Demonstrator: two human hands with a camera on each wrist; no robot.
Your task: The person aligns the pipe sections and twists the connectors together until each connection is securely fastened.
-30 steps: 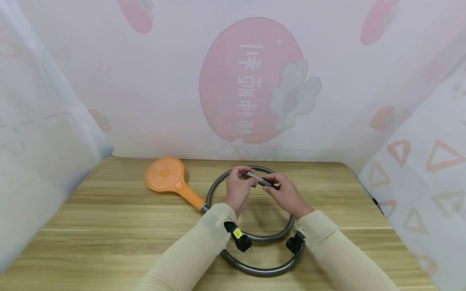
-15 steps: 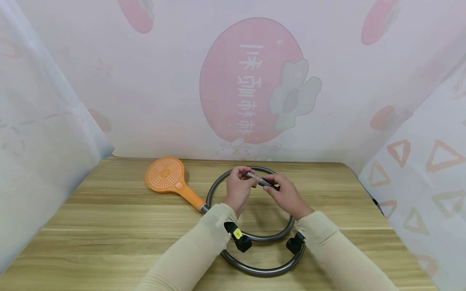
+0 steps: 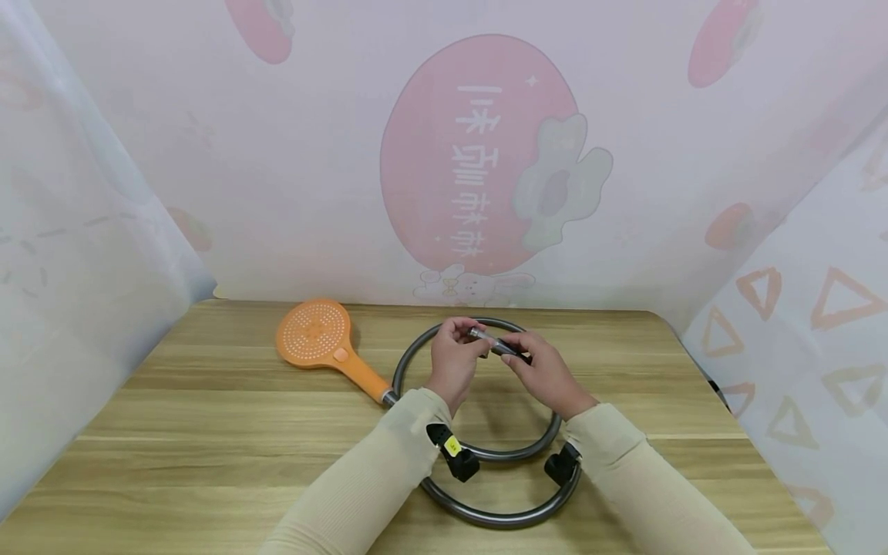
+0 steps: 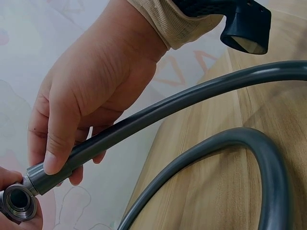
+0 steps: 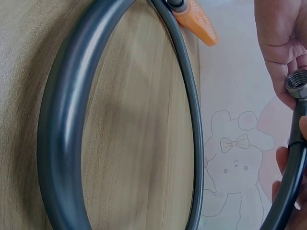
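Note:
In the head view my left hand pinches the silver threaded nut at the free end of a dark grey shower hose. The left wrist view shows the nut's open, ridged mouth between left fingers. Just behind it, my right hand grips the hose's end sleeve, thumb on one side and fingers curled underneath. Both hands hold this end up above the table. At the left lies an orange shower head with a white-dotted face, its handle joined to the hose's other end.
The hose lies in loops on the wood-grain table, beneath the hands and forearms. A pale printed curtain rises behind the table's far edge and along both sides. A black camera sits on the left wrist, another on the right.

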